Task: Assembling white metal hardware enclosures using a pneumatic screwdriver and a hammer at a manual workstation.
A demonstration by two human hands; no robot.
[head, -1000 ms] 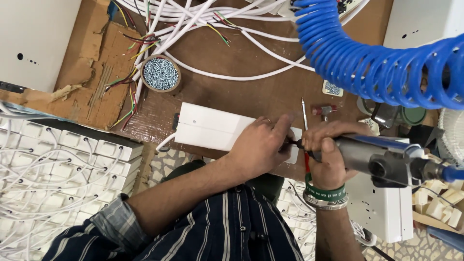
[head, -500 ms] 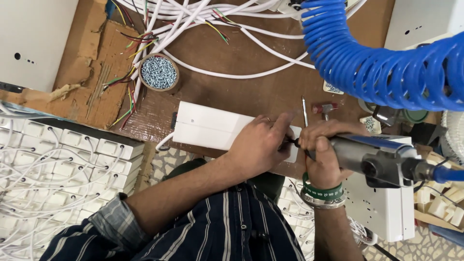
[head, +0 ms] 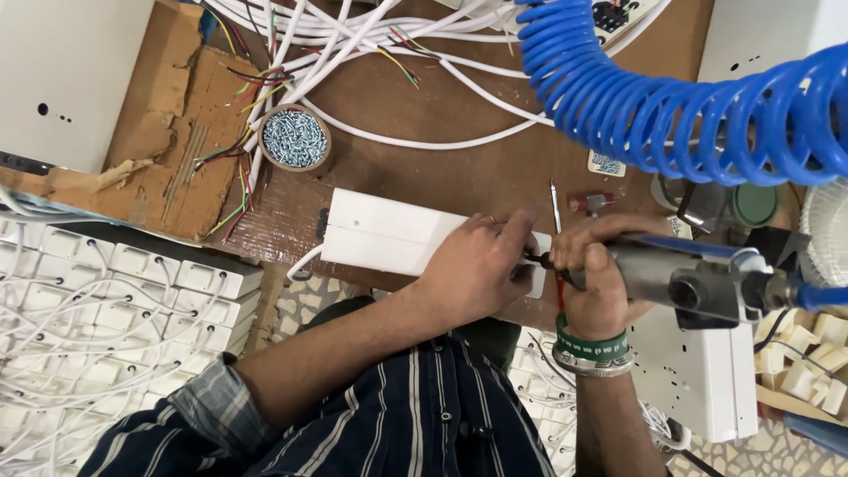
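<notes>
A long white plastic box (head: 389, 231) lies on the brown workbench (head: 459, 168). My left hand (head: 477, 261) presses down on its right end, fingers spread over the top. My right hand (head: 596, 278) grips a grey pneumatic screwdriver (head: 680, 274), its dark tip pointing left against the box's right end beside my left fingers. A blue coiled air hose (head: 654, 106) arcs above from the tool's rear. A green band and a metal bangle sit on my right wrist.
A round tin of screws (head: 295, 139) stands left of centre. White cables with coloured wire ends (head: 353, 35) spread across the back. Stacks of white boxes with cords (head: 97, 300) fill the lower left. A loose screwdriver (head: 556, 205) lies beside my right hand.
Both hands and the tool stay on the box's right end; the view has shifted only slightly.
</notes>
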